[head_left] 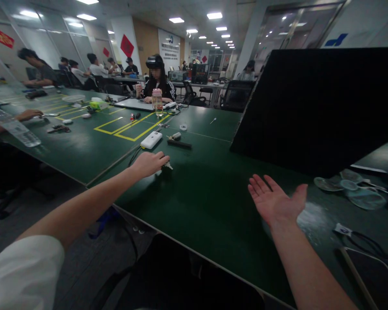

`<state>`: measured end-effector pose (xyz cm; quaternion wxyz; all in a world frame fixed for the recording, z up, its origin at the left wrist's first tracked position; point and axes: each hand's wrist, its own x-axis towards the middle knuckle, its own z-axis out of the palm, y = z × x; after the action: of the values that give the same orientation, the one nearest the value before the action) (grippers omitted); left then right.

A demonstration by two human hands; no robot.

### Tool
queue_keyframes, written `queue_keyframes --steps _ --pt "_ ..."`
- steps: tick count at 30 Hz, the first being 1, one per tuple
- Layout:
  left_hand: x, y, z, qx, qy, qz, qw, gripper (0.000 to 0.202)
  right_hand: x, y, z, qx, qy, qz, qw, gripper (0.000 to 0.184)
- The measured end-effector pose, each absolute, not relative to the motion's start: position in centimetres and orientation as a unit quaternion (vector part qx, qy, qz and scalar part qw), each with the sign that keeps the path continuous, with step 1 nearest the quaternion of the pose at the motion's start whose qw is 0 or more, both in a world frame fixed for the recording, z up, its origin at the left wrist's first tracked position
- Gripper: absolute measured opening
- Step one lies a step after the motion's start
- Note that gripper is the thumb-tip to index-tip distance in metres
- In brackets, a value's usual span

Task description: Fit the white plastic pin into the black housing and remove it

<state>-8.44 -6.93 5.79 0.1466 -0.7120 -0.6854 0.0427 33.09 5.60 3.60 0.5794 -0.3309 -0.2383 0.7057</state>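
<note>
My left hand [148,164] reaches over the green table [200,193] with its fingers closed. From under the fingertips pokes a small whitish object [168,165], too small and too covered to name. A white box-like device with a cable [151,140] lies just beyond that hand. Close by are a dark bar [179,144] and a small pale cylinder [175,136]. My right hand [276,199] is held palm up on the right, fingers spread, with nothing in it.
A large black panel [317,107] leans at the right. Below it lie clear plastic pieces [365,196], a cable [364,239] and a phone-like slab [375,275]. A bottle [158,102] stands before a seated person. At left, another person's hand [29,114] is near a plastic bottle [17,129].
</note>
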Motion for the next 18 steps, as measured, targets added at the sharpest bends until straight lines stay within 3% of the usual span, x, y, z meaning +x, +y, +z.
queue_keyframes --steps 6,10,14,18 --pt "-10.3 -7.5 5.3 -0.661 -0.738 0.004 0.133 0.035 33.1 5.3 3.9 -0.345 -0.256 0.695 0.577 0.087" --pt "-11.4 -7.1 4.1 -0.556 -0.813 -0.134 0.113 0.043 33.3 5.4 3.8 -0.35 -0.267 0.693 0.571 0.084" --pt "-11.2 -5.0 1.7 -0.446 -0.829 -0.336 -0.014 0.05 33.3 5.5 3.6 -0.339 -0.28 0.695 0.568 0.082" --pt "-8.2 -2.5 -0.1 -0.451 -0.785 -0.412 -0.103 0.052 33.3 5.6 3.6 -0.342 -0.276 0.693 0.571 0.085"
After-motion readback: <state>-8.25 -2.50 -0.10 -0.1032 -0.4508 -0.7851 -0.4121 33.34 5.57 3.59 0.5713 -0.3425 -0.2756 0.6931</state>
